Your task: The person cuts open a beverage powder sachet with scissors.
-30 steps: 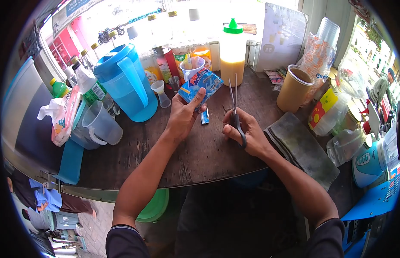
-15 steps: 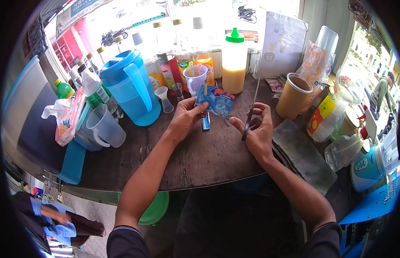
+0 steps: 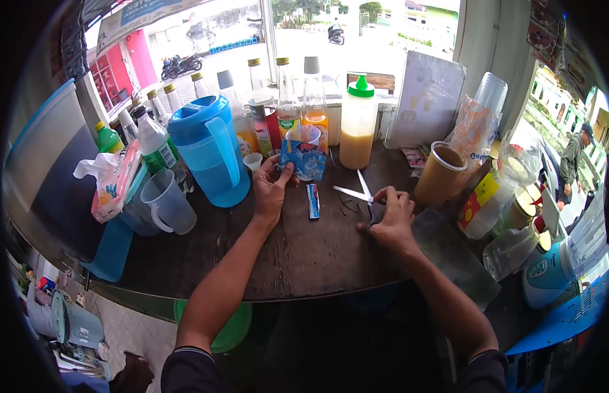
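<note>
My left hand pinches a blue printed sachet by its left side, raised above the wooden table. My right hand is closed around the dark handles of a pair of scissors. The blades are spread apart, pointing up and left, a short way from the sachet. Between my hands, a narrow blue and white strip lies on the tabletop. Behind the sachet stands a translucent cup, partly hidden. Just beyond my left hand is a small clear measuring cup.
At left stand a blue pitcher, a clear plastic jug and a tissue pack. Glass bottles line the back beside a green-capped squeeze bottle. A brown paper tub and bagged cups are at right.
The sachet has moved left, away from the scissors. My right hand has turned the scissors from upright to leaning left, and their blades now show apart. More of the strip is visible.
</note>
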A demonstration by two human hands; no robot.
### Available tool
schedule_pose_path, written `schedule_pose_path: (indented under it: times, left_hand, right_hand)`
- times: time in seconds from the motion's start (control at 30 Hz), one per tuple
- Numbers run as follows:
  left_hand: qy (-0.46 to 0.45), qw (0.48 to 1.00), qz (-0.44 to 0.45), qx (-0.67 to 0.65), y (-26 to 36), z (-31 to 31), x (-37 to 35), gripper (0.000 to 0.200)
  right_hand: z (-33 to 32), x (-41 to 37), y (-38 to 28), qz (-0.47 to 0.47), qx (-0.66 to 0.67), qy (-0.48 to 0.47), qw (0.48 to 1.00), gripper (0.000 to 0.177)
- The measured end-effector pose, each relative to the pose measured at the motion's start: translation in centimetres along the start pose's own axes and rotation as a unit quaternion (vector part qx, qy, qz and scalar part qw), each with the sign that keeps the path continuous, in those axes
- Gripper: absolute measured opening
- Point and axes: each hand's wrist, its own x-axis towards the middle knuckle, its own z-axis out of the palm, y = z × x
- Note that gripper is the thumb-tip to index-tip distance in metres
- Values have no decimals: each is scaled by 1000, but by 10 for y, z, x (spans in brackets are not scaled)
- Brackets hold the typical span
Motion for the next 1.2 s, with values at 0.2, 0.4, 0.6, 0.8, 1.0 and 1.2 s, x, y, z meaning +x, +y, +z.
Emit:
schedule_pose_path:
  times: [0.2, 0.4, 0.6, 0.8, 1.0, 1.2]
  left_hand:
    - [25, 990, 84, 110, 1, 5, -3, 26]
    - [69, 978, 159, 111, 8, 14, -10, 29]
    - [45, 973, 201, 101, 25, 26, -25, 32]
    - [-33, 979, 145, 138, 22, 31, -34, 33]
    - [-103, 990, 47, 83, 23, 41, -41, 33]
    - [-173, 970, 23, 169, 16, 44, -41, 31]
  right_hand:
    - [-28, 13, 6, -6, -84, -188, 978, 82]
    - [-48, 22, 17, -123, -109, -312, 936, 77]
    - [-35, 13, 13, -98, -200, -122, 967, 50]
    - [-11, 4, -1, -195, -96, 65, 974, 31]
    - [37, -23, -23, -74, 433, 28, 898, 32]
    - [32, -15, -10, -71, 426, 97, 896, 29]
